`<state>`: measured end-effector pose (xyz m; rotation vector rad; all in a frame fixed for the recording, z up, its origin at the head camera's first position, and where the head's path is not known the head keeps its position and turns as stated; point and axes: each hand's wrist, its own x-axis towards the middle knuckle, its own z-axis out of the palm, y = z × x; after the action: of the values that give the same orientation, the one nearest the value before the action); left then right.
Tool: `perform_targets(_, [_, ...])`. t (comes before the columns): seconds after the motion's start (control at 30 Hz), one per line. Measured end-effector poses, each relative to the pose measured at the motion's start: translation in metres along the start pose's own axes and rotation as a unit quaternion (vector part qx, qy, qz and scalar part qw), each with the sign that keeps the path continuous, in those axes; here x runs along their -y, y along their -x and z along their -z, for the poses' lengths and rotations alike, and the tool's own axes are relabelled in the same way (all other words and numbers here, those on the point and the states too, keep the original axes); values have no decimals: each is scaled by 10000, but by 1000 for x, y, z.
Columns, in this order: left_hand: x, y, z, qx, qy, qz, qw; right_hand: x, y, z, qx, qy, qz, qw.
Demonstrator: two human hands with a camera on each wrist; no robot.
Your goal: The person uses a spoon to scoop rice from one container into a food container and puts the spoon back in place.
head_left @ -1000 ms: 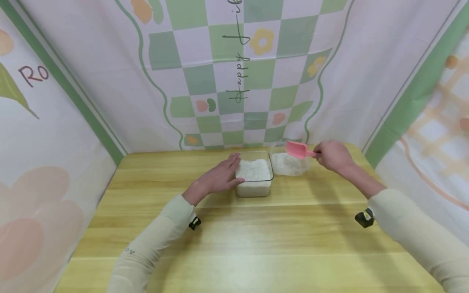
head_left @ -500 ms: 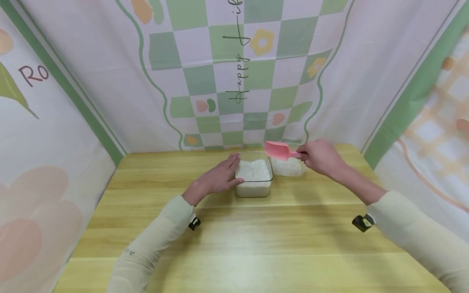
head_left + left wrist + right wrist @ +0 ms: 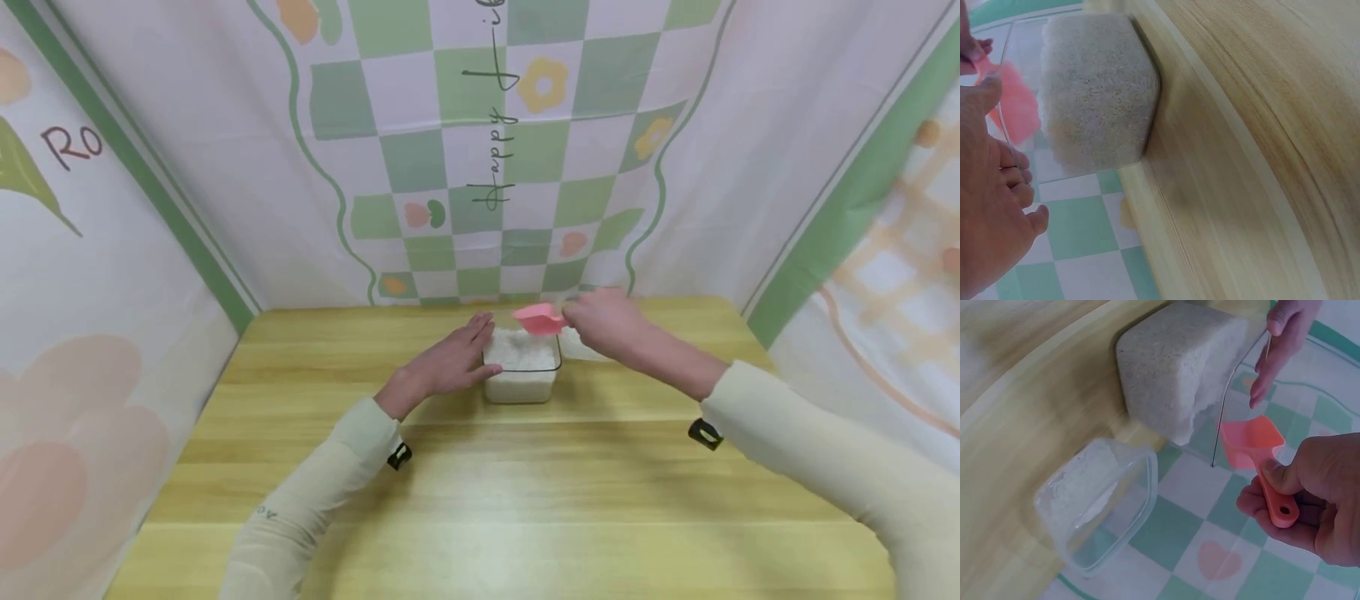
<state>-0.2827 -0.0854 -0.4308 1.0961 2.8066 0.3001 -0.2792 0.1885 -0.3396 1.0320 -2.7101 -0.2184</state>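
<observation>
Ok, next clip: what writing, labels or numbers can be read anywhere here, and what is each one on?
"Happy" in dark script, running sideways up the green and white checked cloth backdrop; the word above it is cut off and unreadable.
"Ro", dark letters on the white side cloth, cut off at the frame edge.
Small grey print on the cream left sleeve: too small to read.

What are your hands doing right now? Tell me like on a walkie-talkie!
Right hand holds pink scoop above rice box. Left hand steadies its side. Second tub beside it. Nothing blocking.
</observation>
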Motion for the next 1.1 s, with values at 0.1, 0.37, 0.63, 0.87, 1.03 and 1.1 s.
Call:
perform_targets(0.1, [0,0,0,1,-16,4,10000,8,-8,-1,-100,330,310,9989])
perform_targets(0.37, [-1,-2,-1,11,18,-88,10000,18,-21,-8,-226,659,702,9951])
perform_targets(0.63, [-1,-3,0,45,6,-85,10000,25,-26,-15,-66,893,797,9928])
perform_targets(0.87, [0,-2,1,2,64,-60,10000,27,-25,-9,574,281,323,9974])
perform_targets(1.03, [1,-2,1,49,20,24,10000,21,-23,-6,992,-146,51,9949])
perform_targets(1.1, [1,-2,1,60,0,44,10000,19,-23,-5,1125,-432,-7,9927])
